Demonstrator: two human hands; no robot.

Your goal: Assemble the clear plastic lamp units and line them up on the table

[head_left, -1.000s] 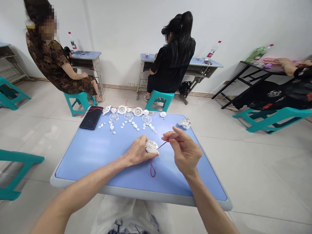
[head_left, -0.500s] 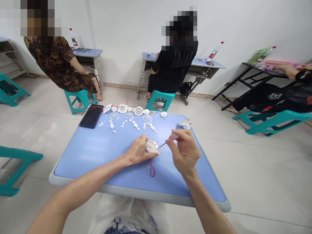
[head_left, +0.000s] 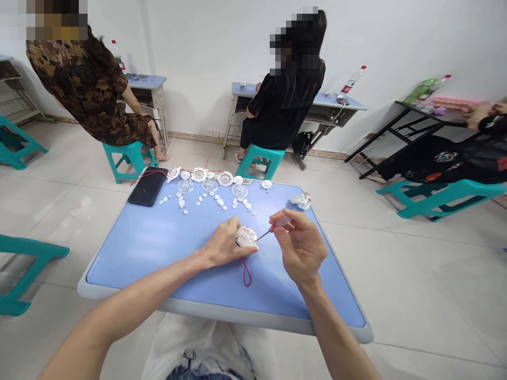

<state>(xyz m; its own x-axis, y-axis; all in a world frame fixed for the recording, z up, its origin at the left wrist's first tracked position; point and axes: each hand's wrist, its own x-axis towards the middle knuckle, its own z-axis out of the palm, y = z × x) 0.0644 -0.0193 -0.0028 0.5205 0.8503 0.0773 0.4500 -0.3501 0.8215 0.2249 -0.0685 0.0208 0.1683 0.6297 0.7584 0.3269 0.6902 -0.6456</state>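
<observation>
My left hand [head_left: 226,244] is closed around the edge of a round white plastic casing [head_left: 246,236], keeping it just over the tabletop. A red cord loop [head_left: 247,274] hangs from the casing onto the blue surface. In my right hand [head_left: 301,245] is a small screwdriver [head_left: 279,224] with a clear pinkish handle, gripped between thumb and fingers. Its thin metal shaft slants down to the left, and the tip meets the casing's right rim. Whether a screw sits under the tip is too small to tell.
Along the desk's [head_left: 150,253] far edge lie a black phone [head_left: 147,187], several round white parts [head_left: 225,178], clear discs [head_left: 209,185] and small white pieces [head_left: 217,198]. A crumpled clear plastic bag [head_left: 301,200] lies at the far right corner. People sit on green stools [head_left: 261,161] beyond.
The fingers of my right hand have shifted on the screwdriver's handle, showing more of its red part. The casing and my left hand stay in place.
</observation>
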